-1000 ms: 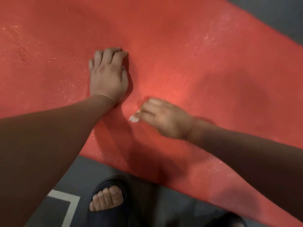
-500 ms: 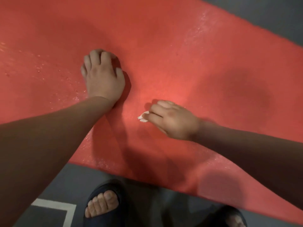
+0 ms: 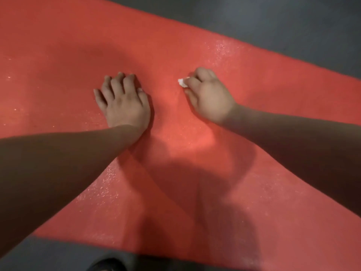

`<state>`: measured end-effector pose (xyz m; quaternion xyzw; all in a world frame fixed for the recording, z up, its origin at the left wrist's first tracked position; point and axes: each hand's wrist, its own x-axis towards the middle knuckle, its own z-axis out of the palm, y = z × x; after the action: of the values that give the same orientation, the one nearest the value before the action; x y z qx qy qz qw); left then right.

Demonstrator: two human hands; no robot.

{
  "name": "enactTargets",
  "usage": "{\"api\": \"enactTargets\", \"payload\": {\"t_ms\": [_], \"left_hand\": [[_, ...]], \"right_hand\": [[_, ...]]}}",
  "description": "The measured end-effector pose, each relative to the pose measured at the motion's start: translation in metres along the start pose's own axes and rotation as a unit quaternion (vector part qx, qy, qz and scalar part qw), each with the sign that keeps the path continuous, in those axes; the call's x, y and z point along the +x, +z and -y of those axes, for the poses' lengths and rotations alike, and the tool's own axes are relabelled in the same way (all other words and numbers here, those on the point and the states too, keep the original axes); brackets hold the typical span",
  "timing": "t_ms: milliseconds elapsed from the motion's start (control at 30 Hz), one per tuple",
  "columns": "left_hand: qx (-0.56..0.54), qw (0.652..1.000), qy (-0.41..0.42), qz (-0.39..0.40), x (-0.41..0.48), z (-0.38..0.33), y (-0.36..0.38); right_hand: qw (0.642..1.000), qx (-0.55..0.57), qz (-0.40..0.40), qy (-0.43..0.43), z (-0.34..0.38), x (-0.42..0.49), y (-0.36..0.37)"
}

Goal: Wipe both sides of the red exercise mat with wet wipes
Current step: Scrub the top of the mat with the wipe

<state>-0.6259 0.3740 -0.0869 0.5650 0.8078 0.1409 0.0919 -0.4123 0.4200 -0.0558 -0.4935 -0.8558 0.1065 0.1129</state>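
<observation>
Mat: red mat (image 3: 175, 42), lying flat on the floor (image 3: 273, 26). It runs slantwise across my view from upper left to lower right and fills most of it.
Mat edges: far edge cuts from top centre down to the right side. Near edge runs along the bottom.
Mat surface: fine grain. Glistening specks in patches near the far edge at upper right, beside my left forearm (image 3: 58, 163), and along the left side.
Wipe: small white wad (image 3: 182, 83), mostly hidden under my fingers. Only a corner pokes out at the fingertips, and it looks to be touching the mat.
Right hand: right hand (image 3: 210, 96) is knuckles up, fingers curled down around the wipe and grasping it against the mat. It sits right of centre.
Left hand: left hand (image 3: 125, 106) is palm down on the mat, fingers loosely spread and slightly bent, holding nothing. It sits apart from the right hand, with bare mat between them.
Forearms: both bare. The left comes in from the lower left, the right forearm (image 3: 293, 137) from the right edge. Dark shadows lie on the mat below and between them.
Floor: grey. It shows beyond the far edge at the top and right, and as a strip along the bottom.
Shoe: dark tip of a shoe (image 3: 106, 266) at the bottom edge, on the floor just short of the mat's near edge. Too cropped to tell more.
</observation>
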Motion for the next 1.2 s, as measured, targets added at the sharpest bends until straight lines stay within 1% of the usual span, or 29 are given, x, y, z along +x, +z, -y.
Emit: {"api": "enactTargets", "payload": {"t_ms": [100, 167, 200, 267, 333, 400, 467, 500, 533, 567, 633, 667, 700, 733, 800, 867, 900, 933, 967, 1000, 1100, 1200], "left_hand": [[0.018, 1.0, -0.002, -0.01, 0.0, -0.002, 0.002], [0.03, 0.999, -0.001, -0.022, -0.001, -0.003, 0.004], [0.036, 0.999, -0.001, -0.028, -0.001, -0.004, 0.005], [0.046, 0.998, -0.002, -0.036, -0.001, -0.005, 0.007], [0.052, 0.998, 0.0, -0.042, -0.001, -0.006, 0.008], [0.053, 0.997, 0.001, -0.048, 0.0, -0.006, 0.008], [0.054, 0.997, 0.0, -0.051, 0.001, -0.005, 0.009], [0.056, 0.997, 0.0, -0.05, 0.001, -0.005, 0.008], [0.06, 0.997, 0.001, -0.05, 0.002, -0.005, 0.008], [0.062, 0.997, 0.003, -0.05, 0.002, -0.005, 0.008], [0.06, 0.997, 0.008, -0.047, 0.002, -0.005, 0.008], [0.057, 0.997, 0.007, -0.047, 0.003, -0.005, 0.008], [0.054, 0.998, 0.004, -0.045, 0.003, -0.004, 0.008], [0.053, 0.998, 0.002, -0.043, 0.003, -0.004, 0.007], [0.053, 0.998, 0.001, -0.043, 0.003, -0.004, 0.007], [0.053, 0.998, 0.003, -0.046, 0.004, -0.004, 0.007], [0.052, 0.998, 0.004, -0.047, 0.004, -0.004, 0.007], [0.052, 0.998, 0.003, -0.047, 0.004, -0.004, 0.007], [0.052, 0.998, 0.003, -0.046, 0.004, -0.004, 0.007], [0.052, 0.998, 0.002, -0.045, 0.004, -0.004, 0.007], [0.052, 0.998, 0.005, -0.047, 0.004, -0.004, 0.007], [0.057, 0.997, 0.01, -0.059, 0.004, -0.003, 0.007]], "right_hand": [[0.996, 0.035, 0.037, -0.067, -0.002, -0.003, 0.0], [0.994, 0.022, 0.05, -0.099, -0.016, 0.01, 0.0], [0.995, 0.006, 0.041, -0.095, -0.024, 0.02, 0.0], [0.999, -0.017, -0.016, -0.044, -0.04, 0.04, 0.001], [0.997, -0.009, -0.073, 0.027, -0.057, 0.057, 0.001], [0.993, 0.006, -0.088, 0.082, -0.066, 0.071, 0.0], [0.991, 0.012, -0.086, 0.106, -0.058, 0.074, 0.003], [0.992, 0.015, -0.087, 0.092, -0.049, 0.071, 0.007], [0.995, 0.027, -0.08, 0.055, -0.038, 0.065, 0.01], [0.997, 0.045, -0.057, -0.002, -0.026, 0.057, 0.014], [0.991, 0.07, 0.003, -0.116, -0.013, 0.041, 0.017], [0.986, 0.067, 0.018, -0.15, -0.015, 0.043, 0.016], [0.985, 0.056, 0.019, -0.16, -0.022, 0.051, 0.014], [0.989, 0.041, 0.005, -0.142, -0.03, 0.061, 0.013], [0.998, 0.006, -0.058, -0.033, -0.052, 0.089, 0.009], [0.99, -0.013, -0.101, 0.098, -0.073, 0.113, 0.0], [0.983, -0.009, -0.11, 0.145, -0.076, 0.12, -0.001], [0.98, -0.004, -0.115, 0.162, -0.072, 0.123, 0.002], [0.982, -0.001, -0.117, 0.151, -0.063, 0.121, 0.007], [0.986, 0.007, -0.114, 0.121, -0.05, 0.115, 0.013], [0.995, 0.069, -0.069, -0.006, -0.021, 0.082, 0.027], [0.992, 0.106, -0.026, -0.067, -0.025, 0.072, 0.021]]}}
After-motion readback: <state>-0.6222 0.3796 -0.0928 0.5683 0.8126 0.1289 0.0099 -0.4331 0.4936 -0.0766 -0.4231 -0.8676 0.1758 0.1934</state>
